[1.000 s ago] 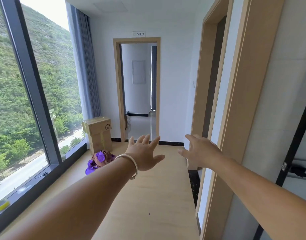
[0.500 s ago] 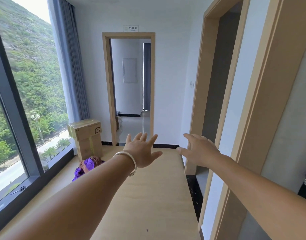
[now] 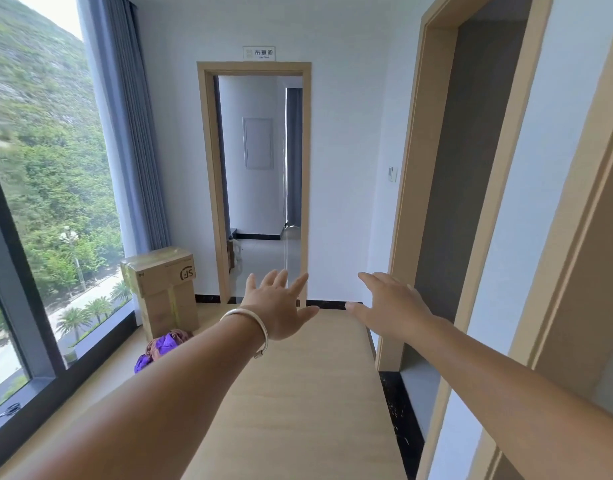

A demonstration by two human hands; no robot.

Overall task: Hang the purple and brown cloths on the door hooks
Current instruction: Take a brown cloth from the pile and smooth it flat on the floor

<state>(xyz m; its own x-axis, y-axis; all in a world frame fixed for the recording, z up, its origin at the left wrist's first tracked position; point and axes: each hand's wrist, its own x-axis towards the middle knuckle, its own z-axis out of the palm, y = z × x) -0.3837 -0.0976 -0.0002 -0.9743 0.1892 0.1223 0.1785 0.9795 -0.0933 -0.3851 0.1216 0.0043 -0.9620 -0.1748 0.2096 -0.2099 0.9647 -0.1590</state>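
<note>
My left hand (image 3: pixel 280 308) is stretched out in front of me with the fingers spread wide. It holds nothing. A silver bangle (image 3: pixel 253 327) sits on that wrist. My right hand (image 3: pixel 389 308) is out too, flat and loose, fingers apart, and it holds nothing either. Both hands hang in the air above the pale wood floor (image 3: pixel 305 393), with a gap between them.

Down low on my left, partly hidden behind my left arm, the purple cloth (image 3: pixel 159 349) and the brown cloth (image 3: pixel 178 336) lie bunched up together in one little heap on the floor. They touch each other. The heap is right at the foot of a tall cardboard box (image 3: pixel 164 289), which stands in the corner.

Next to the box is a big window (image 3: pixel 45 202) with a dark frame, and a blue-grey curtain (image 3: pixel 128 133) hangs by it. Green hills show outside. A pair of scissors (image 3: pixel 7 410) lies on the window ledge.

Straight ahead is an open doorway (image 3: pixel 258 181) with a small sign (image 3: pixel 259 53) above it. On my right is another wood door frame (image 3: pixel 412 188). I cannot see any hooks from here.
</note>
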